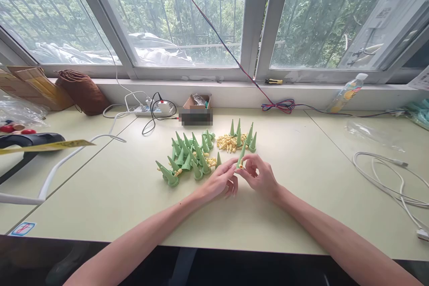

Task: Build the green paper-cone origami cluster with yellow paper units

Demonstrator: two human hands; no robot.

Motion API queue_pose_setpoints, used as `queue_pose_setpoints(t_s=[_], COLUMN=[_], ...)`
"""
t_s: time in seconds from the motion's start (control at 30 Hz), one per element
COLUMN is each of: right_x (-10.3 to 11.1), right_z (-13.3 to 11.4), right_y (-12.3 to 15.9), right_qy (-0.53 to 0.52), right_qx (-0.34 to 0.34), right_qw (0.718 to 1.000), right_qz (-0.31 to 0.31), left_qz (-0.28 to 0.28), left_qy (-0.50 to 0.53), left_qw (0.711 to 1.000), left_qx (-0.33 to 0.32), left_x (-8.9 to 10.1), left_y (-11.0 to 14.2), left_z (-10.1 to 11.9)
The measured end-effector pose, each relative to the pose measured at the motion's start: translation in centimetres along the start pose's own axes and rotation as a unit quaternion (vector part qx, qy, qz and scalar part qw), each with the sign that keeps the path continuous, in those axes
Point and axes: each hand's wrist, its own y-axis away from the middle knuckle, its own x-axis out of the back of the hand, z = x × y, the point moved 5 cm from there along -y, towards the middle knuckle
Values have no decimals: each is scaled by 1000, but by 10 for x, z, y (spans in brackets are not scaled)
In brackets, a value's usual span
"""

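Windows (187, 18) behind pale surface (110, 205). L hand (228, 170): thumb + index closed at base of green cone (241, 155), other fingers loosely curled. R hand (258, 172): thumb + index pinched on same cone, approx. at yellow piece (241, 166) by its lower end; exact contact pts. unclear. Cone betw. both hands, tip up, slightly tilted. Yellow pcs. pile (228, 144) behind; cone cluster (184, 158) to L.

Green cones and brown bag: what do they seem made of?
Green cones: probably moulded plastic with a satin finish, given their even colour and matching, crisp shapes.
Brown bag: dull, soft fabric or thin leather, judging by its gathered folds; can't tell which.
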Motion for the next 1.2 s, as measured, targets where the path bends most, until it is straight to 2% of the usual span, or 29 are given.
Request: queue_pose_setpoints(t_s=[0.23, 0.8, 1.2], right_x=[-3, 0, 2], right_z=[0, -4, -4], right_y=[-1, -2, -2], right_qy=[-27, -16, -28], right_qx=[-3, 11, -22], right_qw=[999, 1000, 999], right_qz=[-33, 10, 27], left_qz=[-6, -22, -25], left_qy=[14, -3, -1], left_qw=[1000, 1000, 1000], left_qx=[10, -7, -4], left_x=[0, -4, -4], left_y=[0, 1, 1], left_z=[-3, 3, -2])
